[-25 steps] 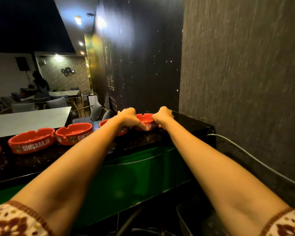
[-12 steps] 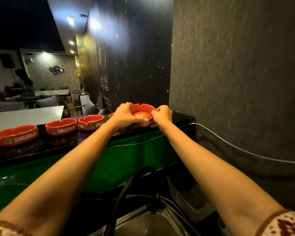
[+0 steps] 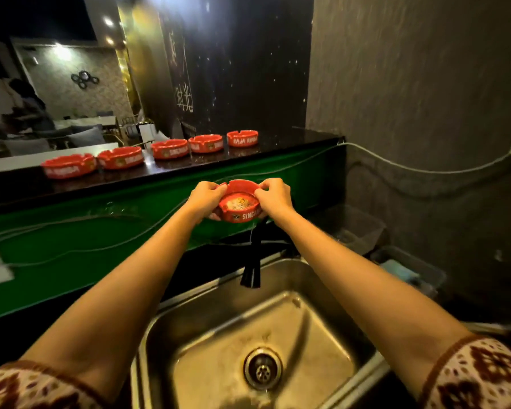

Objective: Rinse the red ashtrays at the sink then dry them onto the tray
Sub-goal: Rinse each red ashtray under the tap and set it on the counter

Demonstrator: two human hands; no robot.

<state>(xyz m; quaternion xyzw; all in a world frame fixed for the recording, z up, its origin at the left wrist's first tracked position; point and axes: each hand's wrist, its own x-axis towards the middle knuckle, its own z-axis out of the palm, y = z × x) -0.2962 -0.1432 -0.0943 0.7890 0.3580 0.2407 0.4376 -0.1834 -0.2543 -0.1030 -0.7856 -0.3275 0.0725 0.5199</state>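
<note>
1. A red ashtray (image 3: 239,208) was held in the air at 12 o'clock of the sink (image 3: 219,320), above the black tap (image 3: 252,261) and below the edge of the bench (image 3: 292,140)
2. The left hand (image 3: 207,199) took its rim at 9 o'clock and the right hand (image 3: 273,199) took it at 3 o'clock. Each grip was clamped on it, thumb over the rim and fingers curled beneath
3. Pale debris lay in its bowl, and it was held roughly level
4. Five more red ashtrays (image 3: 169,148) stood in a row along the bench, from 10 to 12 o'clock, well apart from the hands
5. The piece looked rigid and glossy, and probably light enough for one hand. Once wet it would likely turn slick, and a drop onto the steel basin might chip it
6. The thick rim between the notches, on opposite sides, seemed the safest hold. A thumb inside the bowl with fingers under the base would free the other hand for the tap
7. No tray could be made out
</note>
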